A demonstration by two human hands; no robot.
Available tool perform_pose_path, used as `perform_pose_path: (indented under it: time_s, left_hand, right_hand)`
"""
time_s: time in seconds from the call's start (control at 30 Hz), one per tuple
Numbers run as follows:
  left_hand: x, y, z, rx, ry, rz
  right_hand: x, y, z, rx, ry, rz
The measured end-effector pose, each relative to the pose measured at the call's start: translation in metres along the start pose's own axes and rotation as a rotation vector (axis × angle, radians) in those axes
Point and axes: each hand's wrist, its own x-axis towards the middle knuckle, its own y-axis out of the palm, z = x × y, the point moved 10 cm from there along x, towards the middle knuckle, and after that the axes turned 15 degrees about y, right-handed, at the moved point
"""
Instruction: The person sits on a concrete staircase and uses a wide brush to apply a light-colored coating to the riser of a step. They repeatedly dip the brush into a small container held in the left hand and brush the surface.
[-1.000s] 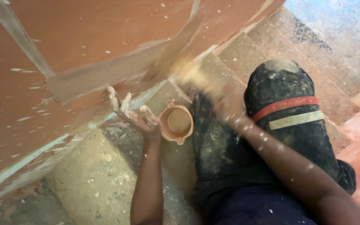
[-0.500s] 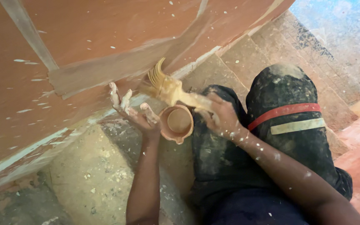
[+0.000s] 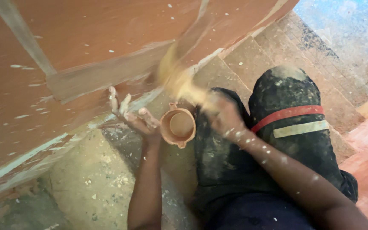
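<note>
Terracotta paint cup (image 3: 179, 126), rim smeared, brush (image 3: 179, 83) blurred

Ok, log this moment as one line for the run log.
left hand: holds small cup of orange-brown paint, near wall | right hand: grips paintbrush, blurred, bristles at orange-brown wall | person: on steps, paint-spattered dark trousers

Orange-brown wall (image 3: 86, 38), speckled concrete steps (image 3: 239, 64)
</note>
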Motion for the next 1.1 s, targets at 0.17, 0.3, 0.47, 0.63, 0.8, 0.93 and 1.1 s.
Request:
perform_pose_path:
  time_s: [0.17, 0.3, 0.47, 0.63, 0.8, 0.93, 1.1]
  left_hand:
    - [0.007, -0.002, -0.006, 0.072, 0.03, 0.019]
    - [0.006, -0.003, -0.001, -0.007, -0.049, -0.004]
    - [0.005, 0.003, -0.005, 0.049, 0.018, 0.021]
    - [0.0, 0.007, -0.007, 0.164, 0.036, 0.066]
    - [-0.003, 0.006, -0.009, 0.086, -0.036, 0.111]
    - [-0.014, -0.005, -0.011, 0.021, -0.148, 0.112]
    - [-0.028, -0.014, -0.017, 0.241, -0.111, 0.232]
  right_hand:
    - [0.004, 0.011, -0.036, -0.099, 0.389, 0.146]
    - [0.023, -0.067, -0.063, -0.031, 0.503, -0.285]
    - [0.016, -0.057, -0.043, 0.058, 0.337, -0.318]
    - [0.001, 0.013, -0.024, 0.27, 0.315, 0.277]
    - [0.032, -0.063, -0.057, -0.02, 0.491, -0.057]
    - [0.031, -0.122, -0.041, 0.134, 0.254, -0.523]
    - [0.015, -0.026, -0.034, 0.516, 0.422, 0.126]
